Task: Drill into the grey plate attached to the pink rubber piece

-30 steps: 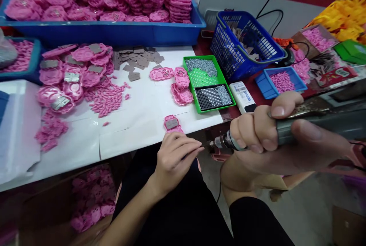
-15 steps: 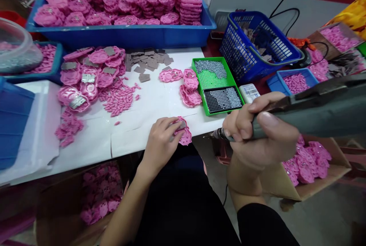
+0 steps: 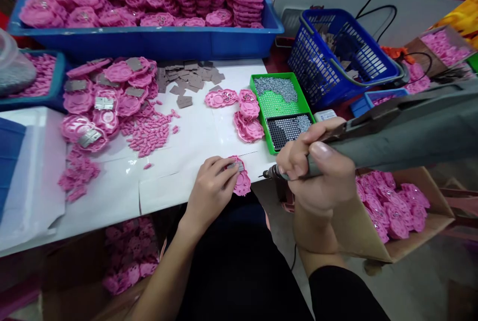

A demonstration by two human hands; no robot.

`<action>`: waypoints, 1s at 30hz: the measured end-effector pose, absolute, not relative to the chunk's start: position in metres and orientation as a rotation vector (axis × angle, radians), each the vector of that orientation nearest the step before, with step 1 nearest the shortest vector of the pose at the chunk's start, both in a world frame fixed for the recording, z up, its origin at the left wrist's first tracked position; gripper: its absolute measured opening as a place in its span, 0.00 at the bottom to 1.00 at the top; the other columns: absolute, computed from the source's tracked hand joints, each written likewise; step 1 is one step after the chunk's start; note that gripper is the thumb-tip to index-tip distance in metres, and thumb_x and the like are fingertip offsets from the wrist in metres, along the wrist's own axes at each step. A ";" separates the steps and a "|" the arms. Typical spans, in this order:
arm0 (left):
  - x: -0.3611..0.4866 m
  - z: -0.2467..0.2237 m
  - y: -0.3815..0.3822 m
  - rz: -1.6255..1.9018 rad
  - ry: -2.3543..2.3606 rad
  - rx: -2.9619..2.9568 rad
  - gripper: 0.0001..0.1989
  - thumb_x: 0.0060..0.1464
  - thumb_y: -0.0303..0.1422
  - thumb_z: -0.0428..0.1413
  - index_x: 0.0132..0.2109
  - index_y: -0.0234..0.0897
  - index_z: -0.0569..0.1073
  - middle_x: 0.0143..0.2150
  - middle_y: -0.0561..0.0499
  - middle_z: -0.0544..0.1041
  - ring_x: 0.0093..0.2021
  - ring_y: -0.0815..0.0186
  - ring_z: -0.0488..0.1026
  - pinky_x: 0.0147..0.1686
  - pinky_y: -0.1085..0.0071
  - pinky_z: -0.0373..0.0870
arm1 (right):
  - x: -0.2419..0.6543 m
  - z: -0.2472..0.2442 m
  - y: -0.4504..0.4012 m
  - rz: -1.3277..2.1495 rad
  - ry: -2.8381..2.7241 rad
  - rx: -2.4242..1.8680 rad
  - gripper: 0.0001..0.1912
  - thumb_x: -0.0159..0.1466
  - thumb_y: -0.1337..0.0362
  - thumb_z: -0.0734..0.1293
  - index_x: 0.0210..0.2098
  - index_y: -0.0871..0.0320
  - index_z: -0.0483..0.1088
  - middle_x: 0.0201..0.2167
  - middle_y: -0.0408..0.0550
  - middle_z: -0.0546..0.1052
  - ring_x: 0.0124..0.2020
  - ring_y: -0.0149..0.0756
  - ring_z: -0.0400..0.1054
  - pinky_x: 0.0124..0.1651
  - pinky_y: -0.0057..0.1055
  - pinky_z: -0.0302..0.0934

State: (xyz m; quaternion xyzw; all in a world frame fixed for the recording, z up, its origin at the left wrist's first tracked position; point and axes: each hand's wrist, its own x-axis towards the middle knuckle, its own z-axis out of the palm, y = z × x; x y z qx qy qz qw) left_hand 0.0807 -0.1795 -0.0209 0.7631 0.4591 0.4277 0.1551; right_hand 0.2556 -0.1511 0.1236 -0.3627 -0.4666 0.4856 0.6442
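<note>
My left hand (image 3: 214, 191) rests on a pink plastic part (image 3: 242, 180) with a grey plate on it, at the near edge of the white table (image 3: 112, 196); its fingers press and grip the part. My right hand (image 3: 317, 171) is wrapped around a grey electric screwdriver (image 3: 392, 132). The screwdriver's tip (image 3: 266, 174) points left, just right of the pink part and apart from it.
A green tray (image 3: 276, 104) with small screws sits beyond the tip. Loose pink parts and grey plates cover the table's left and middle. A blue bin (image 3: 149, 42) of stacked pink parts stands at the back, a blue basket (image 3: 336, 57) back right, a cardboard box (image 3: 396, 211) of pink parts at right.
My left hand moved from the screwdriver tip onto the pink part and drew it toward the table edge. The screwdriver rose and its tip now points at the part.
</note>
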 end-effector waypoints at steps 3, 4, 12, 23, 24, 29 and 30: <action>0.080 -0.021 -0.179 1.236 1.291 2.193 0.09 0.66 0.26 0.61 0.51 0.39 0.81 0.51 0.44 0.83 0.52 0.54 0.74 0.53 0.52 0.80 | 0.248 0.116 -0.145 1.135 -1.048 -0.830 0.11 0.63 0.58 0.73 0.34 0.53 0.66 0.13 0.32 0.62 0.12 0.25 0.53 0.18 0.27 0.54; 0.081 -0.021 -0.179 1.243 1.286 2.193 0.09 0.66 0.26 0.61 0.51 0.39 0.81 0.51 0.44 0.83 0.52 0.54 0.74 0.53 0.52 0.80 | 0.246 0.114 -0.143 1.139 -1.041 -0.834 0.12 0.63 0.58 0.73 0.34 0.53 0.66 0.13 0.31 0.61 0.12 0.24 0.53 0.18 0.27 0.54; 0.081 -0.018 -0.181 1.239 1.293 2.199 0.10 0.66 0.25 0.61 0.52 0.39 0.80 0.52 0.43 0.83 0.52 0.55 0.75 0.53 0.52 0.81 | 0.237 0.101 -0.135 1.125 -1.001 -0.835 0.11 0.62 0.59 0.72 0.34 0.54 0.66 0.14 0.31 0.62 0.12 0.24 0.53 0.18 0.27 0.53; 0.082 -0.018 -0.180 1.277 1.265 2.206 0.13 0.66 0.24 0.61 0.54 0.42 0.79 0.53 0.44 0.82 0.52 0.56 0.76 0.53 0.53 0.81 | 0.228 0.092 -0.126 1.212 -1.020 -0.837 0.14 0.61 0.55 0.75 0.33 0.53 0.67 0.13 0.30 0.60 0.12 0.24 0.49 0.18 0.27 0.49; 0.082 -0.018 -0.180 1.279 1.265 2.202 0.13 0.66 0.24 0.61 0.54 0.42 0.79 0.53 0.44 0.82 0.52 0.56 0.76 0.53 0.53 0.81 | 0.227 0.092 -0.126 1.212 -1.020 -0.830 0.14 0.61 0.56 0.75 0.33 0.53 0.67 0.14 0.30 0.60 0.12 0.24 0.49 0.18 0.27 0.49; 0.082 -0.015 -0.179 1.276 1.249 2.200 0.14 0.67 0.23 0.60 0.56 0.42 0.78 0.54 0.44 0.82 0.52 0.56 0.76 0.53 0.53 0.81 | 0.224 0.091 -0.125 1.245 -1.022 -0.837 0.15 0.60 0.55 0.75 0.33 0.53 0.67 0.13 0.30 0.60 0.12 0.24 0.50 0.18 0.26 0.49; 0.082 -0.015 -0.179 1.273 1.242 2.200 0.14 0.67 0.23 0.60 0.56 0.41 0.78 0.54 0.44 0.82 0.52 0.56 0.75 0.53 0.53 0.81 | 0.224 0.091 -0.125 1.249 -1.028 -0.846 0.15 0.61 0.55 0.75 0.33 0.53 0.66 0.14 0.30 0.59 0.12 0.23 0.50 0.18 0.26 0.49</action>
